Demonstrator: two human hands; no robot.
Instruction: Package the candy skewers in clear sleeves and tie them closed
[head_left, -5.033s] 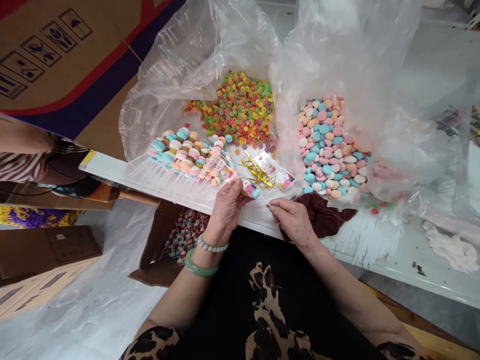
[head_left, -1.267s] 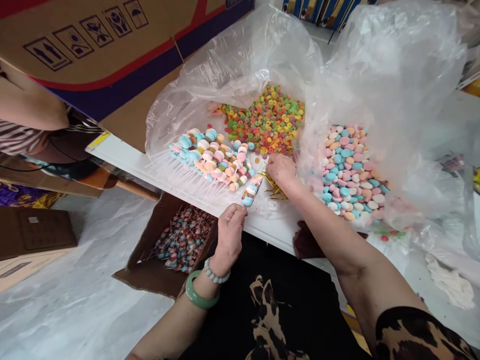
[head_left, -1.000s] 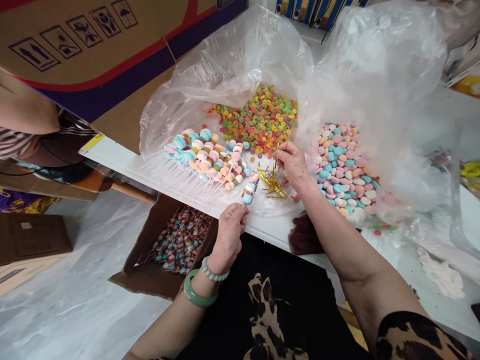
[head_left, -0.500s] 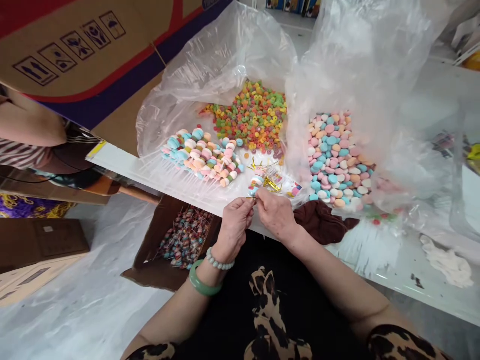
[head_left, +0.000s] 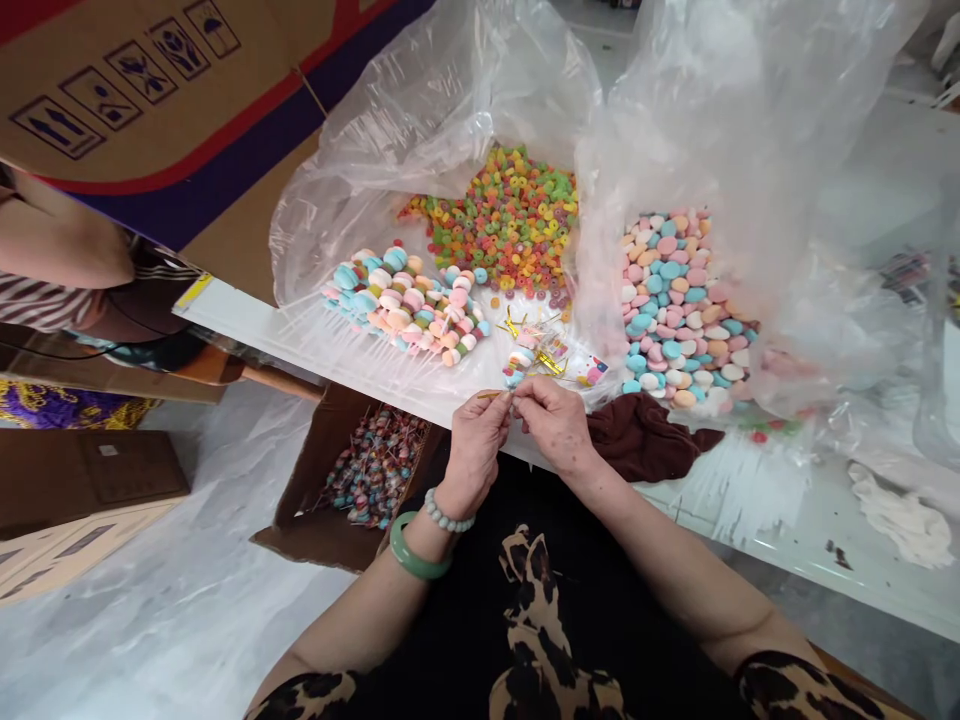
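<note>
In front of my body, both hands meet at the table edge. My left hand (head_left: 478, 435) is closed in a pinch on a thin gold twist tie (head_left: 491, 395), whose end sticks out past the fingers. Closed beside it, my right hand (head_left: 556, 425) pinches at the base of a wrapped candy skewer (head_left: 519, 362) of pastel pieces, which points away from me. The skewer's stick is hidden by the fingers. Just beyond lie loose gold twist ties (head_left: 551, 362) and a printed clear wrapper (head_left: 592, 370). Stacked candy skewers (head_left: 405, 300) on white sticks lie to the left.
Plastic sheeting holds ring gummies (head_left: 517, 225) and pastel candies (head_left: 675, 310). A dark brown cloth (head_left: 649, 437) lies right of my hands, white sticks (head_left: 750, 500) farther right. Below left stands an open carton (head_left: 289, 530) of finished-looking skewers. A person's arm (head_left: 60, 240) shows at left.
The view has shifted slightly. My hands stay together at the skewer's base, the right fingers a little repositioned, and more of the gold tie's end now shows by the left fingers.
</note>
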